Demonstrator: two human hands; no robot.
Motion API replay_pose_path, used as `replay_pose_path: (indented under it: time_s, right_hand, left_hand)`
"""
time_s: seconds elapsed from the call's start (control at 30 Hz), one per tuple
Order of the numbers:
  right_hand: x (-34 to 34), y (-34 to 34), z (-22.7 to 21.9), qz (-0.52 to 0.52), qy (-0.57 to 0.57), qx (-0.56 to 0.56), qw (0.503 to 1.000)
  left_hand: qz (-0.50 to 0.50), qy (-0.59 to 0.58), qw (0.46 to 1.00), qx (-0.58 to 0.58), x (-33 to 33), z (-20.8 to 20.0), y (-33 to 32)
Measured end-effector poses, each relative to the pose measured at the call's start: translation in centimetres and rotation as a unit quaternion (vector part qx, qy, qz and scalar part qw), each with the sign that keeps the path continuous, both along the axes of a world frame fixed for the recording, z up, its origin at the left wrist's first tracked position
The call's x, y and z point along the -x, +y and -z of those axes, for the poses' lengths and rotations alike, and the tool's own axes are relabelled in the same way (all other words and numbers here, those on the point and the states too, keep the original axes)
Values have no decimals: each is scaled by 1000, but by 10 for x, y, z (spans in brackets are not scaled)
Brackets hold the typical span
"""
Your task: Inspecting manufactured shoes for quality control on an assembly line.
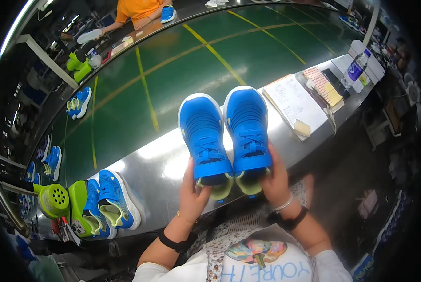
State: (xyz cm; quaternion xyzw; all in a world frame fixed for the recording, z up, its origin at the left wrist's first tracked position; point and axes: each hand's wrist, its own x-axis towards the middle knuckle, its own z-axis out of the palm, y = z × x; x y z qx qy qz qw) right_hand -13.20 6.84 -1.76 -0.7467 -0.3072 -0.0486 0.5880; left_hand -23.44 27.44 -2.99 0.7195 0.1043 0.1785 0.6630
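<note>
Two blue sneakers with white soles and pale green linings are held up side by side over the front edge of the metal counter (161,171), toes pointing away from me. My left hand (194,195) grips the left sneaker (203,136) at its heel side, thumb near the collar. Around the outer heel of the right sneaker (246,131) my right hand (275,183) is closed. Their soles are turned down and mostly hidden. At the left on the counter stands another pair of blue sneakers (111,190), beside a bright green device (81,207).
A green conveyor belt (173,80) with yellow lines runs behind the counter, carrying sneakers (80,102) at its left. To the right lie a written notebook (295,103) and a water bottle (356,68). Across the belt, a person in orange (140,11) handles shoes.
</note>
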Motion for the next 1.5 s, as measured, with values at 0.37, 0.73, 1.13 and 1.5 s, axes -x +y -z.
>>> replay_pose_path:
  time_s: [0.37,0.73,1.13,1.5]
  right_hand:
    - [3,0,8,14,-36,0,999]
    - [2,-1,8,-20,193,-166,967]
    - [-1,-22,22,-124,476,-302,817]
    - [1,-22,23,-135,482,-338,797]
  left_hand:
    - [17,-57,996,-73,2,11,0]
    - [1,-19,985,174,1,1,-1]
    - [54,76,851,517,9,-10,11]
    - [60,89,834,542,12,-12,8]
